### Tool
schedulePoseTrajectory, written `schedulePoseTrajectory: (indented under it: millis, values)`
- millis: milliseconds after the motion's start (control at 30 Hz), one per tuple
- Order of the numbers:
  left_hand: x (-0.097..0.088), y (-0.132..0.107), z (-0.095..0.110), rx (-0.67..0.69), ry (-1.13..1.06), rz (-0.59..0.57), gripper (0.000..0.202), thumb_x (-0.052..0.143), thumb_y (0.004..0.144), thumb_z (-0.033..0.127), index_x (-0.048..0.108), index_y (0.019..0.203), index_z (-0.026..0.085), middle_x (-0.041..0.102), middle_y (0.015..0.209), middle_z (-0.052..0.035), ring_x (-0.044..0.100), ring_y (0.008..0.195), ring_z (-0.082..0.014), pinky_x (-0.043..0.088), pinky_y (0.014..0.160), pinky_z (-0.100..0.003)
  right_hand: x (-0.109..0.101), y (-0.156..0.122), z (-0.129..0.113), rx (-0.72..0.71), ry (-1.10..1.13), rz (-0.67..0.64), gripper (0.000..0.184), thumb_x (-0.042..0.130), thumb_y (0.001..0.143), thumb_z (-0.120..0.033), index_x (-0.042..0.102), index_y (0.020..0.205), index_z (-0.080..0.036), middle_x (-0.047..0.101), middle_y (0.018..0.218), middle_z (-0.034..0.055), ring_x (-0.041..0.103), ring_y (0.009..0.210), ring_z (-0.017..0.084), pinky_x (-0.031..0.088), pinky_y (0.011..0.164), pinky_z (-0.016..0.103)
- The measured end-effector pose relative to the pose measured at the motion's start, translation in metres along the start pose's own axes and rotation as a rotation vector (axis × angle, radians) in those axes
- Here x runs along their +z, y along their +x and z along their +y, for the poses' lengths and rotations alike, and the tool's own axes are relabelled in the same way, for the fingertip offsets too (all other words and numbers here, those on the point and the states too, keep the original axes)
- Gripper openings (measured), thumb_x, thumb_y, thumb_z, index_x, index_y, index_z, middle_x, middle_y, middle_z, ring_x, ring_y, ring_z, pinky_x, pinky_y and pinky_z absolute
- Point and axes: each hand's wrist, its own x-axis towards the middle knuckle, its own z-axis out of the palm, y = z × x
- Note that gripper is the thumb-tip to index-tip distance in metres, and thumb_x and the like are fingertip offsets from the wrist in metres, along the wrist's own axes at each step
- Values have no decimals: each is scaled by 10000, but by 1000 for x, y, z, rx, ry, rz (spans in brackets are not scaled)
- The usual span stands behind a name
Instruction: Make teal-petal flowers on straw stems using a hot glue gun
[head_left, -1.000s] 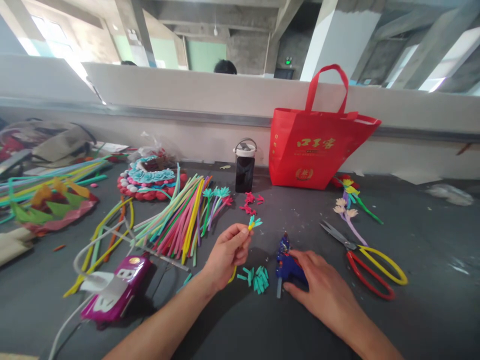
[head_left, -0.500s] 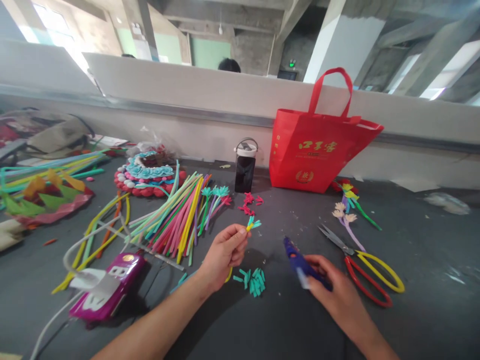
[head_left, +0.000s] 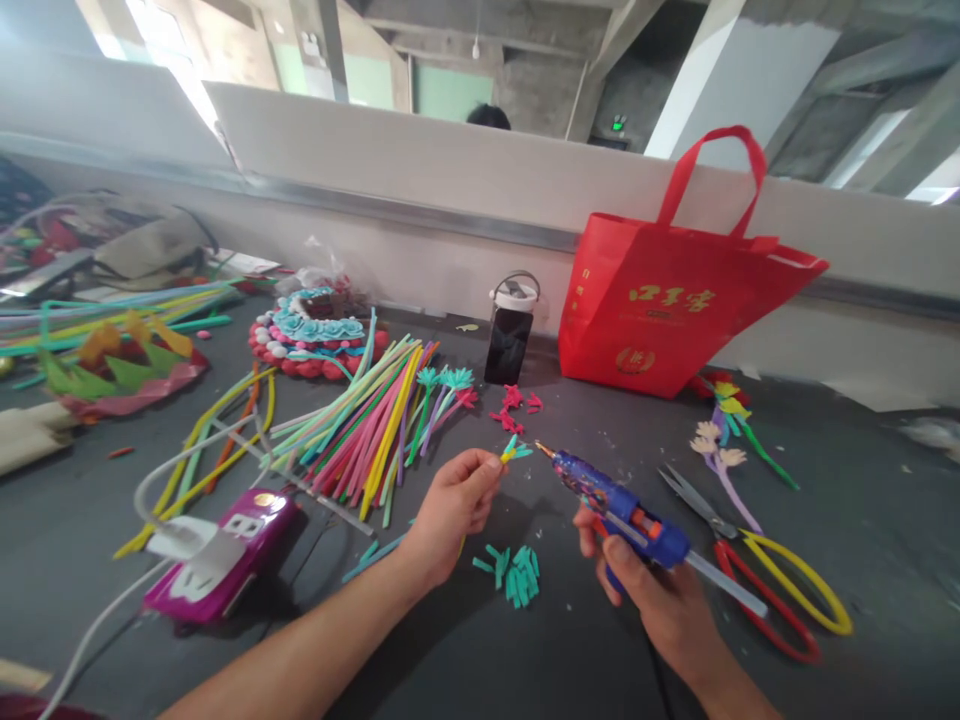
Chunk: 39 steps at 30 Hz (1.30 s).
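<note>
Between the thumb and fingers of my left hand [head_left: 459, 500] is a yellow pipe cleaner [head_left: 507, 457], with short teal pieces [head_left: 519, 449] fanned out at its tip. My right hand [head_left: 652, 590] is wrapped round a blue hot glue gun [head_left: 615, 505], a clear glue stick poking out of its back. The gun's nozzle points left and lies close to the teal pieces; whether they touch I cannot tell. Below both hands lies a small heap of cut teal pieces [head_left: 521, 577]. Several red pieces [head_left: 512, 407] lie just beyond my left hand.
Scissors [head_left: 720, 528] with red and yellow handles lie right of my right hand. Many-coloured pipe cleaners [head_left: 375, 430] spread at left, near a purple power strip [head_left: 225, 560] with a white plug. A bottle [head_left: 511, 335] and a red bag [head_left: 675, 300] stand by the partition.
My right hand has turned the glue gun and raised its nozzle toward the pipe cleaner's tip. The left hand keeps its hold. The view has shifted slightly left.
</note>
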Motion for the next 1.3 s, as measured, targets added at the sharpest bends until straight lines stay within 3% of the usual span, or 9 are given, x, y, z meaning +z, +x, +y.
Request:
schedulePoseTrajectory:
  millis: [100,167,300,500,733,933,1300]
  values:
    - [2,-1,0,-20,16,20,290,671,799,426,538,790,169,324,579,94,190,437,-29,102,408,-195,-4,-4,5,-38,-67,9,394,634,866,-470,624,1174,-224,695,951,81,559,563,139,500,520,274]
    - [3,-2,1,-22,24,33,292,679,785,428,539,789,172,315,571,97,186,437,-31,102,407,-193,-4,-6,2,-67,-143,14,367,631,853,-508,676,1082,-225,700,883,69,592,584,159,511,516,267]
    - [4,-3,4,-25,58,53,286,681,773,426,544,757,175,291,534,102,179,433,-37,106,406,-195,-1,-3,-1,-138,-254,162,348,622,843,-548,706,985,-241,690,820,44,642,707,192,540,638,271]
    - [6,-5,4,-36,130,44,240,684,752,364,551,688,174,284,493,98,192,424,-43,113,408,-204,-11,10,5,-10,-308,254,427,518,906,-568,694,974,-185,671,785,57,594,636,174,488,551,268]
    - [5,-5,6,45,48,100,245,679,752,377,554,702,173,273,507,102,174,433,-39,122,413,-191,-10,10,-1,5,-444,180,491,534,853,-645,719,886,-191,667,727,53,616,703,215,490,621,305]
    - [6,-3,7,42,75,137,253,687,742,374,542,690,173,274,500,104,178,426,-36,126,404,-186,-11,6,-1,-44,-342,102,415,491,920,-560,689,877,-198,634,715,28,589,638,174,472,575,270]
    - [6,-3,3,46,99,133,257,682,755,386,541,708,176,289,506,102,199,426,-42,135,401,-195,-4,-3,-5,-182,-297,-25,298,570,898,-489,694,888,-219,686,755,21,637,646,174,548,631,263]
